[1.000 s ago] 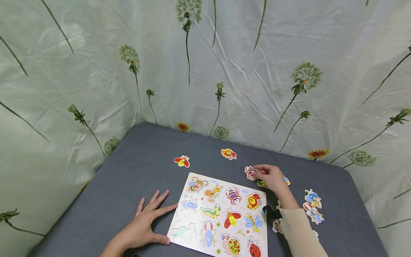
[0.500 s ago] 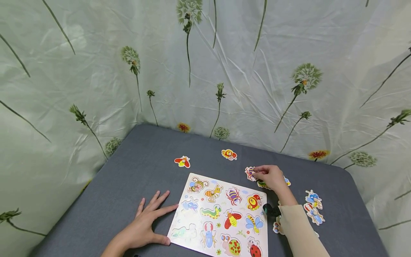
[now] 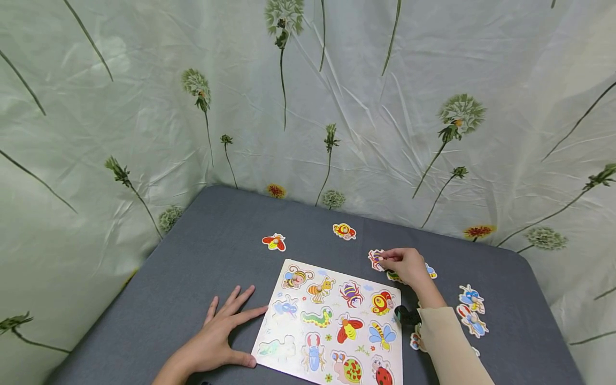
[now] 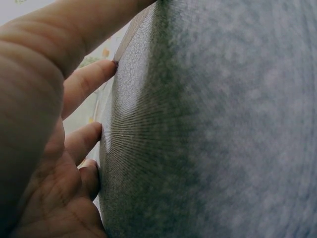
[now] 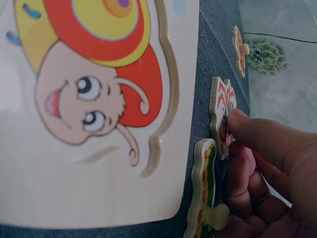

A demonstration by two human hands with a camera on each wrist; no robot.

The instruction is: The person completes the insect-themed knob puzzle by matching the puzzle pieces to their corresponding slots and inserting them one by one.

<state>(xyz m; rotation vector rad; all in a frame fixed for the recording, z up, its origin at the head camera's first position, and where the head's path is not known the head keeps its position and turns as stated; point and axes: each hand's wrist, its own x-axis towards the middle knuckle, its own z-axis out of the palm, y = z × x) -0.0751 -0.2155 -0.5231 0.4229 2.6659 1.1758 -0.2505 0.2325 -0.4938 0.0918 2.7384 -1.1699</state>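
Just past the far edge of the puzzle board [image 3: 291, 330], the right hand [image 3: 409, 268] has the spider piece [image 3: 374, 259] pinched, thumb and fingers on it, right beside the caterpillar piece [image 5: 202, 183]! Over at the board's near-left side, the left hand [image 3: 215, 336] is spread wide, thumb by the corner. Farther out on the grey cloth [image 3: 216, 235], the butterfly piece [image 3: 344, 231] and red-winged piece [image 3: 274, 242] lie well apart.

Forward-down head view, 2 wrist close-ups, board [image 3: 334, 316] in head and right
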